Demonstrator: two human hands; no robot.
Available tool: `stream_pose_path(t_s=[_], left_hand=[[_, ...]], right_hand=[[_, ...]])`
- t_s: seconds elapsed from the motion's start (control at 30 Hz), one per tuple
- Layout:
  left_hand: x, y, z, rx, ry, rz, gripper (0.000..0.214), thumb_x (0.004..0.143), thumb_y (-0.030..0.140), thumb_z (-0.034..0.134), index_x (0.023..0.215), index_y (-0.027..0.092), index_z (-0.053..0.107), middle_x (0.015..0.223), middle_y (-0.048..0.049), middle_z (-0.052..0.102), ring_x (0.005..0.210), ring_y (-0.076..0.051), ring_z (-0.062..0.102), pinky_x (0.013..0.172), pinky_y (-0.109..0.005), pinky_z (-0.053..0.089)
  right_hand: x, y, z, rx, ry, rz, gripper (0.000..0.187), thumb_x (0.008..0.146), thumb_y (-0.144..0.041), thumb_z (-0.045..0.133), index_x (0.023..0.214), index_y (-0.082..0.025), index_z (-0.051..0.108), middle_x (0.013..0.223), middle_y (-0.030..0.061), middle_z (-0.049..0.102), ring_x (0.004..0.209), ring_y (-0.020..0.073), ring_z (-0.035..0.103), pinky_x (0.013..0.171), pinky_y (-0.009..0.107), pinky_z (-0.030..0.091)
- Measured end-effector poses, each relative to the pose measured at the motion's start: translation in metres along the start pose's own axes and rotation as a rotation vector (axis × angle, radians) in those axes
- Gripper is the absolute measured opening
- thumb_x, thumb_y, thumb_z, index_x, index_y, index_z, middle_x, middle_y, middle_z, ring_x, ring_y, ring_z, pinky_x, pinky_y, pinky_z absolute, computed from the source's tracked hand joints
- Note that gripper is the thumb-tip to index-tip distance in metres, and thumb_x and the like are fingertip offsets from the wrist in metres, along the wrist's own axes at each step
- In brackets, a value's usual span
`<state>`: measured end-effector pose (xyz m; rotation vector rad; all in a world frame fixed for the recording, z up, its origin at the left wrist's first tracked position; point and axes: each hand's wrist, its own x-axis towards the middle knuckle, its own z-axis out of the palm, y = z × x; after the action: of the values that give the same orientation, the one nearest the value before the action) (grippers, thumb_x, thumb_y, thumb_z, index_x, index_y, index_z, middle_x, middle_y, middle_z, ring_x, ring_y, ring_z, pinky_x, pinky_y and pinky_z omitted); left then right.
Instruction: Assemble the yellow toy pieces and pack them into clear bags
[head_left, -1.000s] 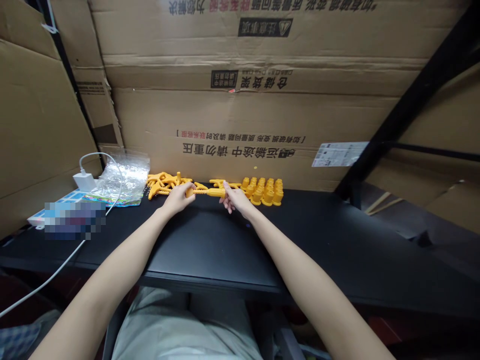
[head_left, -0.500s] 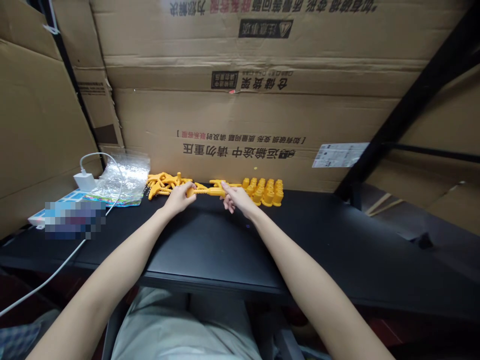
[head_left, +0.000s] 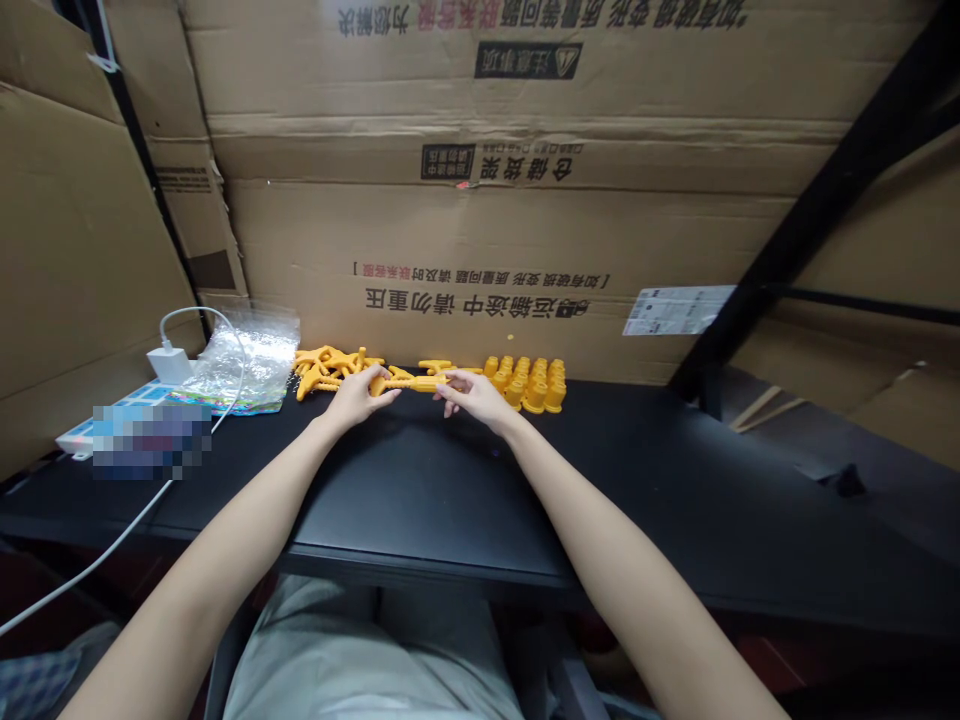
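My left hand (head_left: 355,398) is closed around the handle end of a yellow plastic screw (head_left: 397,384), whose threaded shaft points right. My right hand (head_left: 477,398) pinches a yellow sleeve-like piece (head_left: 426,383) that sits in line with the shaft's other end. How far the shaft reaches into that piece is too small to tell. Behind my left hand lies a pile of yellow plastic parts (head_left: 330,362), some with threaded shafts. Another yellow part (head_left: 435,366) lies just behind the held pieces. Rows of yellow flanged caps (head_left: 535,388) stand to the right of my right hand.
On the left, clear plastic packaging (head_left: 244,355), a white charger (head_left: 169,362) with a cable and a blurred-out object (head_left: 150,440) lie on the black table (head_left: 420,480). A cardboard wall (head_left: 480,230) closes off the back. A black metal post (head_left: 795,210) slants at the right.
My right hand has shifted slightly and its fingers have changed their grip on the yellow sleeve-like piece. My left hand stays on the screw's handle end, its thumb moved a little.
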<state>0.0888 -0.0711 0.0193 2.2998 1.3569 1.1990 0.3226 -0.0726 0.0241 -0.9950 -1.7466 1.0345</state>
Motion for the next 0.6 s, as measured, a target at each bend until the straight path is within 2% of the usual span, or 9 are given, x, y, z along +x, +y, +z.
stream_pose_path(t_s=[0.2, 0.3, 0.4, 0.47, 0.53, 0.6], left_hand=[[-0.001, 0.002, 0.002, 0.012, 0.009, 0.012, 0.022, 0.073, 0.038, 0.064, 0.084, 0.021, 0.056, 0.059, 0.0052, 0.047, 0.054, -0.011, 0.042, 0.057, -0.022, 0.033], [-0.001, 0.004, 0.003, 0.017, 0.011, 0.018, 0.022, 0.074, 0.038, 0.063, 0.084, 0.021, 0.055, 0.059, 0.0051, 0.047, 0.054, -0.011, 0.041, 0.056, -0.022, 0.033], [-0.001, 0.006, 0.003, 0.016, 0.008, 0.019, 0.022, 0.074, 0.038, 0.063, 0.084, 0.02, 0.055, 0.059, 0.0052, 0.047, 0.055, -0.01, 0.041, 0.056, -0.021, 0.032], [-0.001, 0.006, 0.002, 0.0, 0.01, 0.014, 0.021, 0.074, 0.038, 0.063, 0.084, 0.02, 0.055, 0.059, 0.0053, 0.048, 0.055, -0.01, 0.041, 0.057, -0.021, 0.033], [0.0, 0.007, 0.001, -0.02, 0.018, 0.007, 0.021, 0.074, 0.037, 0.063, 0.083, 0.02, 0.056, 0.059, 0.0053, 0.048, 0.055, -0.01, 0.042, 0.057, -0.021, 0.034], [0.0, 0.007, -0.001, -0.033, 0.028, -0.001, 0.021, 0.073, 0.037, 0.063, 0.083, 0.02, 0.056, 0.059, 0.0052, 0.05, 0.054, -0.01, 0.043, 0.056, -0.022, 0.034]], right_hand=[[-0.003, -0.011, 0.007, 0.021, 0.071, 0.049, 0.053, 0.071, -0.067, 0.06, 0.06, -0.015, 0.055, 0.047, 0.0004, 0.058, 0.034, 0.0075, 0.05, 0.039, 0.021, 0.035], [-0.004, -0.016, 0.011, 0.052, 0.149, 0.122, 0.057, 0.072, -0.069, 0.057, 0.053, -0.016, 0.053, 0.038, 0.0, 0.051, 0.029, 0.0068, 0.041, 0.033, 0.021, 0.029], [-0.003, -0.019, 0.014, 0.074, 0.196, 0.173, 0.057, 0.075, -0.069, 0.054, 0.052, -0.016, 0.055, 0.033, -0.0009, 0.045, 0.026, 0.0063, 0.035, 0.029, 0.021, 0.025], [-0.003, -0.019, 0.013, 0.066, 0.192, 0.196, 0.057, 0.077, -0.068, 0.052, 0.054, -0.016, 0.056, 0.035, 0.0003, 0.048, 0.027, 0.0063, 0.036, 0.029, 0.021, 0.025], [-0.001, -0.017, 0.011, 0.063, 0.156, 0.174, 0.051, 0.077, -0.064, 0.056, 0.066, -0.015, 0.061, 0.047, 0.0028, 0.059, 0.031, 0.0068, 0.042, 0.03, 0.021, 0.028], [0.0, -0.014, 0.008, 0.074, 0.105, 0.074, 0.045, 0.072, -0.058, 0.065, 0.087, -0.016, 0.063, 0.068, 0.0046, 0.068, 0.039, 0.0078, 0.051, 0.036, 0.02, 0.035]])
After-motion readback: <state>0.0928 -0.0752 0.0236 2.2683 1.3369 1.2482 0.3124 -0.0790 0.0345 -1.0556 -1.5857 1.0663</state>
